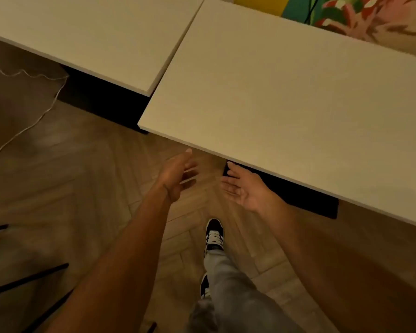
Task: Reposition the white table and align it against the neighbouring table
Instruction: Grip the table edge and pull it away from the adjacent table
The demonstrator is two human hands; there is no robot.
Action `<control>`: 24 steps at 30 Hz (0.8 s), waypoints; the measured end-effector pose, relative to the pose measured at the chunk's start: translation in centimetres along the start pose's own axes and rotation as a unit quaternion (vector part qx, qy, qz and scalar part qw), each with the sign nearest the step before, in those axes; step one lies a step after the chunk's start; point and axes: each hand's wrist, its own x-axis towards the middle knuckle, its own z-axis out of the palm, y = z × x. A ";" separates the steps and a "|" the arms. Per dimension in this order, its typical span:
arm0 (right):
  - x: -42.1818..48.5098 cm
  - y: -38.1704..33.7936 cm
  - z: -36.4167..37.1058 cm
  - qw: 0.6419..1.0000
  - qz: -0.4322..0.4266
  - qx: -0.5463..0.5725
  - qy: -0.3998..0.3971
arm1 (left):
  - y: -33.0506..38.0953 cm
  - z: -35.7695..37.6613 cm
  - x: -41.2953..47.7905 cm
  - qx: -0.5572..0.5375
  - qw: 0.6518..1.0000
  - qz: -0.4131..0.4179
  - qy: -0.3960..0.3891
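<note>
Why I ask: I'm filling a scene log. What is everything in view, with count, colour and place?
white table: one, white, centre-right, nearest.
neighbouring table: one, white, upper left, alongside it; near edges not flush.
bases: two, black, one under each tabletop.
cable: one, white, on the floor at left.
floor: one, brown herringbone wood.
rods: several, black, lower left.
patterned surface: one, yellow, green and pink, top right.
shoes: two, black and white, bottom centre.
trouser leg: one, grey, bottom centre.
left hand: one, open, before the white table's near edge.
right hand: one, open, palm up, just below that edge.
</note>
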 end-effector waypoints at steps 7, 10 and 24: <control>3.9 -3.1 2.9 0.997 0.051 0.058 0.011 | 2.9 0.3 4.2 -0.042 0.997 -0.053 0.042; 5.1 -3.9 3.5 0.993 0.064 0.099 0.027 | 4.0 -0.1 5.6 -0.052 0.995 -0.063 0.054; 6.5 -4.4 6.2 0.977 0.051 0.183 0.098 | 6.7 -2.3 9.5 -0.114 0.988 -0.076 0.064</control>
